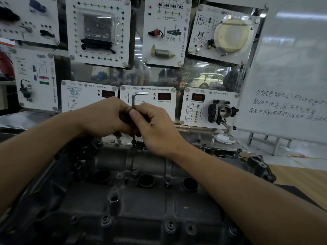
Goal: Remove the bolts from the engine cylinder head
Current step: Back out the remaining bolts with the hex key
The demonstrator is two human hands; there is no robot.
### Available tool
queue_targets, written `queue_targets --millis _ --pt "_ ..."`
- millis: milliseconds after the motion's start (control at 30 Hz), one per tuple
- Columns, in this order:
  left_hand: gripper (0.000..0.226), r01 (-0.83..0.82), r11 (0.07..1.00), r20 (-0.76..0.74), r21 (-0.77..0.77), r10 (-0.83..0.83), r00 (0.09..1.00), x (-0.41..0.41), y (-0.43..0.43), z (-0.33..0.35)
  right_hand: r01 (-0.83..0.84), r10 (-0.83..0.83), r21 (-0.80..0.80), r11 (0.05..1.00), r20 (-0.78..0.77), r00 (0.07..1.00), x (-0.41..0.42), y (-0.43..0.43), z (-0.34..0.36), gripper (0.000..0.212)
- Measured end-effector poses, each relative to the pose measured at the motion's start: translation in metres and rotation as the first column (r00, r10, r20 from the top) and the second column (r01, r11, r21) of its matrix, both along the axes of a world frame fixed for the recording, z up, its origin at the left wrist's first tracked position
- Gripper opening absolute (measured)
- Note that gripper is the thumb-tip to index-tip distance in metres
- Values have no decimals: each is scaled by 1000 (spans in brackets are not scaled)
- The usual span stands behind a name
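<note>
A dark grey engine cylinder head [123,206] fills the lower half of the view. An L-shaped hex key [134,99] stands upright over its far edge, short arm pointing right at the top. Its lower tip sits in a bolt [134,144] on that far edge. My left hand [106,117] and my right hand [152,126] both grip the key's shaft, fingers curled round it from either side. Several more bolts show along the near edge, such as the near-edge bolt [170,225], and two far-right bolts [204,146] stand raised.
A training board [148,101] with sensor panels and a throttle body [222,112] rises just behind the head. A whiteboard [283,85] with handwriting leans at the right. A white cable [223,138] lies on the metal shelf. Wooden floor [304,177] shows at the right.
</note>
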State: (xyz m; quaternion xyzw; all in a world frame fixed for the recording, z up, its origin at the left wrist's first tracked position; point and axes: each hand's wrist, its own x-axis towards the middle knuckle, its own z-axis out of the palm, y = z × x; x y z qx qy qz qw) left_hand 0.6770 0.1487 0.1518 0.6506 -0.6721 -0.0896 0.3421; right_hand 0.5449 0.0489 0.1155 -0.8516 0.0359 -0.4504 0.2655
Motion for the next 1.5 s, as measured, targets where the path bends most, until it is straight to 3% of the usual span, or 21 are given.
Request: queue_targets --millis 300,533,867,1167,1333,1500 --pt "32 -102 987 -23 -123 100 995 -3 -7 -3 -88 26 307 948 201 979 5 0 -1 6" --pt "8 -63 987 -39 -145 58 998 -1 -5 -7 -49 1 265 963 179 984 5 -4 0 8" --pt "15 -2 1000 10 16 2 1000 6 -4 -3 -29 11 144 989 123 992 1 -7 -1 25" --pt "12 -65 983 -7 -171 65 998 -1 -5 -7 11 -48 218 976 162 986 5 -4 -2 12" --pt "15 -67 981 -49 -181 59 997 -3 -4 -6 28 -81 272 962 186 979 6 -5 0 12" --pt "10 -64 992 -37 -108 60 997 3 -3 -6 -20 -7 214 977 126 992 3 -2 0 13"
